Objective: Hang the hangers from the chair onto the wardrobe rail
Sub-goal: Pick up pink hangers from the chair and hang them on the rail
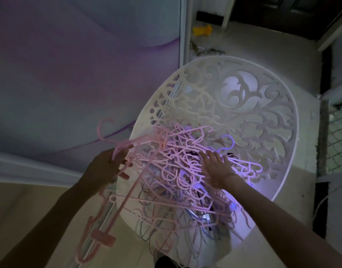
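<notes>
A tangled heap of pink and pale purple plastic hangers [178, 167] fills the seat of a white chair [263, 117] with a round, cut-out patterned back. My left hand [106, 167] grips a bunch of pink hangers [116, 190] at the heap's left edge; their hooks stick up and their bars hang down past the seat. My right hand [216, 169] lies flat, fingers spread, on top of the heap. The wardrobe rail is out of sight.
A sliding wardrobe door [79, 64] with a purple wave pattern stands at the left, its floor track [100, 225] running by the chair. A yellow object [202, 30] lies on the floor beyond. A dark doorway [282, 14] and a mesh panel [338, 140] are at the right.
</notes>
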`<state>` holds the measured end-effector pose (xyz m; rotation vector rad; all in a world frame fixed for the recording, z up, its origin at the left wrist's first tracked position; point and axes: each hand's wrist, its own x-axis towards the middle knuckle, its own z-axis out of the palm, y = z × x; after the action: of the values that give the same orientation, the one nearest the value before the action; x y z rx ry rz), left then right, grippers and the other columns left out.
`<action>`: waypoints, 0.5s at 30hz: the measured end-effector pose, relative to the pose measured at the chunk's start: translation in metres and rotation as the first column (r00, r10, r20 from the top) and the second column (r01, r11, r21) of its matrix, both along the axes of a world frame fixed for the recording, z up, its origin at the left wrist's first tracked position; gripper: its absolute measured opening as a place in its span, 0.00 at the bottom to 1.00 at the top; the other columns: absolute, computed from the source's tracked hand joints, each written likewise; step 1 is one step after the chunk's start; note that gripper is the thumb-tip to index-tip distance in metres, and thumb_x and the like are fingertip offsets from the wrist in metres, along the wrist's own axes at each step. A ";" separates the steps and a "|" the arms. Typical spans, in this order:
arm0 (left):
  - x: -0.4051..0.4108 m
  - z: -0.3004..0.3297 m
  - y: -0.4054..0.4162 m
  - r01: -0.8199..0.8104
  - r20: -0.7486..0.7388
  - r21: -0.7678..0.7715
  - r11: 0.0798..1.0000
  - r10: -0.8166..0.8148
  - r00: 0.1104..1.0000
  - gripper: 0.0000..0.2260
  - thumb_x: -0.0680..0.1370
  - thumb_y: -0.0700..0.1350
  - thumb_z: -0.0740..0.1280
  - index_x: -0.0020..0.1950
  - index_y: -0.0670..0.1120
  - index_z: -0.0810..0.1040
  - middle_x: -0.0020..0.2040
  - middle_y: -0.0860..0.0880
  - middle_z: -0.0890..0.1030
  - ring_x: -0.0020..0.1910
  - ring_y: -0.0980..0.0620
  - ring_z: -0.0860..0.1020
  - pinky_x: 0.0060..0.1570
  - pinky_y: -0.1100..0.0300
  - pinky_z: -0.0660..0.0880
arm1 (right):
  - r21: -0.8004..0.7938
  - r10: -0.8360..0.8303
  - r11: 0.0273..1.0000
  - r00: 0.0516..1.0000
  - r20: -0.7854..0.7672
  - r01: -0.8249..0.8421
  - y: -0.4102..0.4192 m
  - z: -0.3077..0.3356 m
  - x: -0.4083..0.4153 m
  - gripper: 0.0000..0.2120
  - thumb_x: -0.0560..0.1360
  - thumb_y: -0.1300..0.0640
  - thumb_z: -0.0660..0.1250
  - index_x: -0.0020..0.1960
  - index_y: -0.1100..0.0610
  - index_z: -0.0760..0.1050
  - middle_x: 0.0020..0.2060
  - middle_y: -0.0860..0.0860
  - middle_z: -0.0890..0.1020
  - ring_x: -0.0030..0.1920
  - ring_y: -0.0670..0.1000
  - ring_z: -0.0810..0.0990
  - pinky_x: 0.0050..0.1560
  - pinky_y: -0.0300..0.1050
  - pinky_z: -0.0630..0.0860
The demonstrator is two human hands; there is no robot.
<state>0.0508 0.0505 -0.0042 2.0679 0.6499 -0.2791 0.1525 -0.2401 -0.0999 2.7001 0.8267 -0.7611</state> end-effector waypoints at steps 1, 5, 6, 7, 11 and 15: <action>-0.002 -0.003 0.003 -0.030 0.018 -0.006 1.000 0.030 0.999 0.09 0.80 0.54 0.58 0.54 0.56 0.76 0.38 0.55 0.83 0.25 0.56 0.81 0.16 0.69 0.65 | 0.055 -0.005 0.998 0.999 0.050 0.002 0.002 -0.003 0.003 0.45 0.73 0.47 0.66 0.76 0.59 0.42 0.73 0.59 0.57 0.72 0.58 0.59 0.70 0.56 0.58; -0.006 0.005 0.009 -0.114 0.077 -0.102 0.988 0.123 0.989 0.08 0.81 0.50 0.58 0.48 0.58 0.76 0.35 0.55 0.83 0.21 0.58 0.78 0.16 0.70 0.64 | 0.216 -0.056 0.974 0.996 -0.074 0.071 0.005 -0.003 0.007 0.49 0.63 0.42 0.74 0.74 0.58 0.53 0.65 0.59 0.63 0.65 0.59 0.63 0.61 0.50 0.68; -0.007 0.010 0.007 -0.150 0.075 -0.140 0.979 0.162 0.984 0.08 0.81 0.50 0.58 0.49 0.56 0.76 0.36 0.53 0.82 0.21 0.59 0.78 0.17 0.70 0.64 | 0.239 -0.115 0.960 0.985 -0.133 0.144 0.004 -0.002 0.006 0.50 0.61 0.43 0.76 0.72 0.58 0.55 0.63 0.59 0.63 0.64 0.59 0.63 0.60 0.49 0.69; -0.008 0.011 0.008 -0.192 0.065 -0.185 0.964 0.207 0.976 0.08 0.81 0.50 0.58 0.49 0.55 0.76 0.38 0.52 0.81 0.22 0.59 0.77 0.19 0.70 0.66 | 0.279 -0.185 0.932 0.964 -0.189 0.233 0.001 0.000 0.005 0.50 0.59 0.44 0.78 0.71 0.59 0.56 0.62 0.59 0.62 0.64 0.59 0.63 0.61 0.49 0.70; -0.013 0.018 -0.001 -0.435 -0.010 -0.360 0.825 0.463 0.886 0.10 0.80 0.52 0.58 0.43 0.51 0.75 0.35 0.51 0.75 0.24 0.59 0.74 0.21 0.70 0.68 | 0.417 -0.419 0.673 0.780 -0.465 0.611 -0.020 0.017 0.000 0.47 0.60 0.59 0.80 0.72 0.60 0.57 0.61 0.58 0.62 0.66 0.60 0.64 0.66 0.52 0.67; -0.010 0.013 -0.028 -0.518 -0.021 -0.436 0.736 0.567 0.823 0.12 0.79 0.54 0.59 0.41 0.48 0.72 0.34 0.50 0.71 0.25 0.59 0.74 0.20 0.68 0.72 | 0.487 -0.393 0.337 0.591 -0.705 0.806 -0.005 0.055 -0.017 0.36 0.64 0.66 0.77 0.64 0.56 0.61 0.57 0.54 0.71 0.50 0.51 0.74 0.44 0.37 0.75</action>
<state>0.0408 0.0224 0.0091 1.3838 0.9963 0.0435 0.1350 -0.2453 -0.0451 3.8057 0.0235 -1.6155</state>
